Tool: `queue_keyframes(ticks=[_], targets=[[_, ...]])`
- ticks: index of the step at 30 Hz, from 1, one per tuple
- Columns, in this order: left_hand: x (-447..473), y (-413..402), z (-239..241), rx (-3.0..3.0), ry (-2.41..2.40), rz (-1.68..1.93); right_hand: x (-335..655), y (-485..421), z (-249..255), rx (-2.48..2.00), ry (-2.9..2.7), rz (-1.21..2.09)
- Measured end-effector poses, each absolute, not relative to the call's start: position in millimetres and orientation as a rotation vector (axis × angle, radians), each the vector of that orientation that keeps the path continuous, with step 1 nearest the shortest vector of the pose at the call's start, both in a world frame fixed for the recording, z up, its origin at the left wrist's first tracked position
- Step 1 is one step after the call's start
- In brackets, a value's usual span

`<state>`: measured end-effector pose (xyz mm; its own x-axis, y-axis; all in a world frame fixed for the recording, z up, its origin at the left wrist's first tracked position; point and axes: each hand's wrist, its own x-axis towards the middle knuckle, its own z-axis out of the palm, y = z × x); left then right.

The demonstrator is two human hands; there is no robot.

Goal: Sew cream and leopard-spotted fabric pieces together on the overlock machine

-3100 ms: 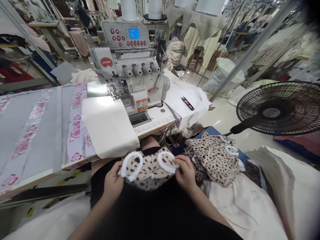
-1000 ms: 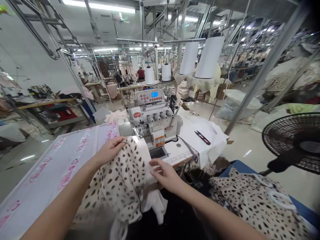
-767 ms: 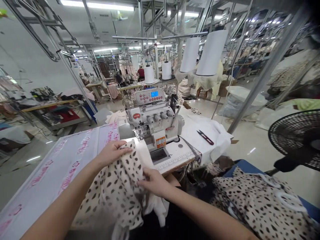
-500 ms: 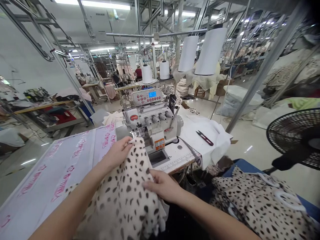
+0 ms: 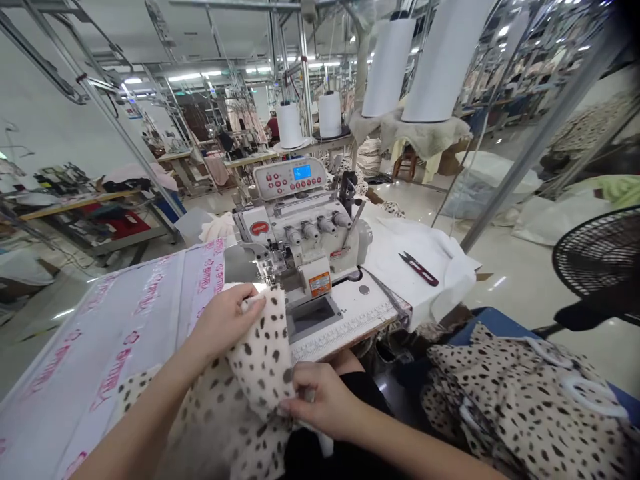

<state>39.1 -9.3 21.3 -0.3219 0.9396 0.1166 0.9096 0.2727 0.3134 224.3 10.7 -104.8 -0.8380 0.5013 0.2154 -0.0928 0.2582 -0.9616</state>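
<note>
A cream fabric piece with dark spots (image 5: pixel 260 353) hangs between my two hands in front of the overlock sewing machine (image 5: pixel 300 233). My left hand (image 5: pixel 227 320) pinches its upper edge close to the machine's needle area. Lower down and to the right, my right hand (image 5: pixel 323 397) grips the fabric's right edge between thumb and fingers. The upper part of the cloth lies by the machine's front; the rest drapes down toward my lap. White lining or a lighter layer shows below my right hand.
Red-handled thread snips (image 5: pixel 419 269) lie on white cloth right of the machine. Spotted garments (image 5: pixel 530 400) are heaped on a blue surface at right, near a black fan (image 5: pixel 600 260). A printed plastic-covered board (image 5: pixel 150 313) extends left. Large thread cones (image 5: pixel 390 67) stand above.
The view has tilted down and shifted slightly. My left hand has moved a little away from the fabric's top corner, my right hand slightly lower; the cloth between them looks more folded.
</note>
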Motion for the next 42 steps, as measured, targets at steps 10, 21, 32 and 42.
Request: queue_keyframes(ticks=[10,21,32,42], targets=[[38,-6,16,1.695,2.462,0.512,224,10,-113,-0.337,-1.946,1.651],[36,8,17,1.585,2.546,0.512,225,25,-97,-0.424,-1.911,1.711],[35,2,13,1.613,2.552,0.568,220,23,-107,-0.385,-1.873,1.737],[47,-8,-8,2.647,2.437,0.517,220,20,-108,-0.418,-1.959,1.755]])
